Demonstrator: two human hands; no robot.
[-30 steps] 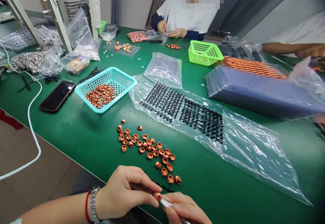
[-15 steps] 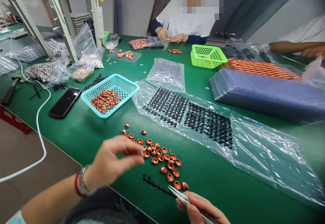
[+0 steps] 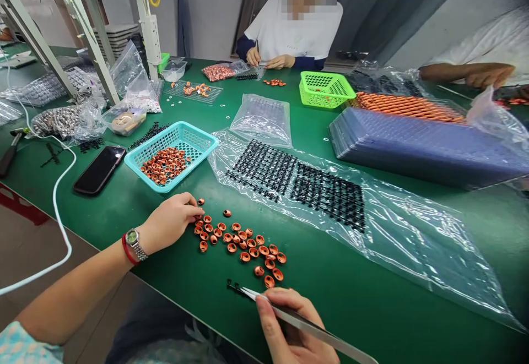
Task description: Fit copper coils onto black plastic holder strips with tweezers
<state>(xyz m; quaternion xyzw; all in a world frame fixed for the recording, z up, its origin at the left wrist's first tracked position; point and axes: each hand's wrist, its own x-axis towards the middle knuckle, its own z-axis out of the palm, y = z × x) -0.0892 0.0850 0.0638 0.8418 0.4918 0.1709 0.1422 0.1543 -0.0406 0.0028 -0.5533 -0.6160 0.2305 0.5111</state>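
A: Where were the copper rings (image 3: 239, 240)?
B: Loose scatter on the green table (image 3: 136, 210), near the front edge, between the two hands. Left end of the scatter was right at the left hand's fingertips.

A: Left hand (image 3: 169, 222) state?
B: Fingers curled in, tips pinched together at the leftmost rings. Touching or just about touching one; couldn't tell if it actually had one gripped. Watch and red band on that wrist.

A: Right hand (image 3: 289, 328)?
B: Closed around metal tweezers (image 3: 285, 315), held between thumb and fingers. Tips pointed left, sitting on a short black strip (image 3: 233, 286) lying on the table just below the ring scatter. Couldn't tell if the tips were clamped on it.

A: Around that?
B: Teal basket (image 3: 204, 142) with more copper rings behind the left hand. Black phone (image 3: 99, 169) to its left, white cable (image 3: 53, 210) running off the table edge. Clear plastic bag (image 3: 413, 243) to the right of the scatter, black part grids (image 3: 297, 179) lying on it. Farther back: stack of blue trays (image 3: 413, 149), green basket (image 3: 326, 87). Another person (image 3: 293, 28) in white sat at the far end, hands on small parts. A second co-worker's arm (image 3: 463, 72) rested at the far right.
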